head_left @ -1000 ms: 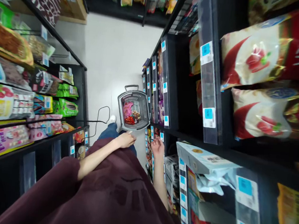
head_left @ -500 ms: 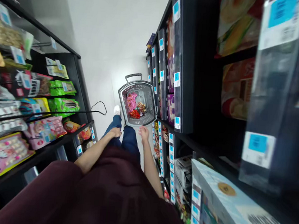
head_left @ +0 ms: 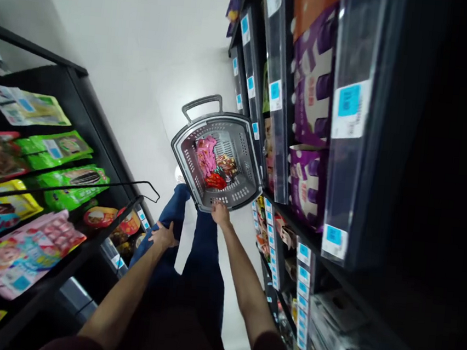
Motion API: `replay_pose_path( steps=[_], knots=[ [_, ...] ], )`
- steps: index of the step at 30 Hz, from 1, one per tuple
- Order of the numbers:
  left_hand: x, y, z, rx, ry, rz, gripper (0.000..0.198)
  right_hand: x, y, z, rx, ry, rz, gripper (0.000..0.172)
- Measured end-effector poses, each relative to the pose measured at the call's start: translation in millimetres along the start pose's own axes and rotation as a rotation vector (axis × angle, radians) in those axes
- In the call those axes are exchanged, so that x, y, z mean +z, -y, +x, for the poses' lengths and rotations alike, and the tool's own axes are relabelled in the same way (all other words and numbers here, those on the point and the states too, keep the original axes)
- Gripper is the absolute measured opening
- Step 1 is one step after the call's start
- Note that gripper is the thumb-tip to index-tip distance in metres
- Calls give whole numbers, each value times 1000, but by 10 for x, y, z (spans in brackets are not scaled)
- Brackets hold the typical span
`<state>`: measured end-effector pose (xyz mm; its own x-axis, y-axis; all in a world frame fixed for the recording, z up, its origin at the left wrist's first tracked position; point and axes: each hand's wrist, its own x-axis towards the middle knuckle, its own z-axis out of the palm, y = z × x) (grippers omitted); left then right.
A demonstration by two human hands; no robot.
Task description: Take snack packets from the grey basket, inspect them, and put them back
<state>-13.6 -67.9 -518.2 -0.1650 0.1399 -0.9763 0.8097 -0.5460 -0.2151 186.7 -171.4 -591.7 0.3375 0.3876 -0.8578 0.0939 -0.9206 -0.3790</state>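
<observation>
A grey plastic shopping basket (head_left: 243,184) stands on the floor in front of my legs, its handle raised at the far side. Inside lie pink packets (head_left: 206,156), a red packet (head_left: 216,181) and some gold-brown wrapped items (head_left: 227,165). My right hand (head_left: 220,213) is at the near rim, its fingers curled over the edge. My left hand (head_left: 164,236) rests against my left thigh with its fingers spread, holding nothing.
On the left, a black shelf (head_left: 76,94) carries green snack bags (head_left: 71,181) and a pink candy bag (head_left: 30,252); a black wire hook (head_left: 150,186) sticks out into the aisle. Tall shelving on the right, close to the basket, holds purple bags (head_left: 306,187) behind clear price strips.
My right hand has moved forward onto the basket's near rim. My left hand has opened on my thigh. The view has come closer to the basket.
</observation>
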Motion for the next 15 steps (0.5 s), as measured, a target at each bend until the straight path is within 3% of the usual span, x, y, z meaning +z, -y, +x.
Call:
replay_pose_path(
  steps=[2,7,15],
  knots=[
    [-37,52,76,6,-42,41,92,48,-110,223,-6,38,-7,28],
    [-142,144,146,46,-303,74,80,240,-287,618,10,42,26,35],
    [-182,68,225,20,-436,121,63,656,-449,1241,39,-44,161,13]
  ],
)
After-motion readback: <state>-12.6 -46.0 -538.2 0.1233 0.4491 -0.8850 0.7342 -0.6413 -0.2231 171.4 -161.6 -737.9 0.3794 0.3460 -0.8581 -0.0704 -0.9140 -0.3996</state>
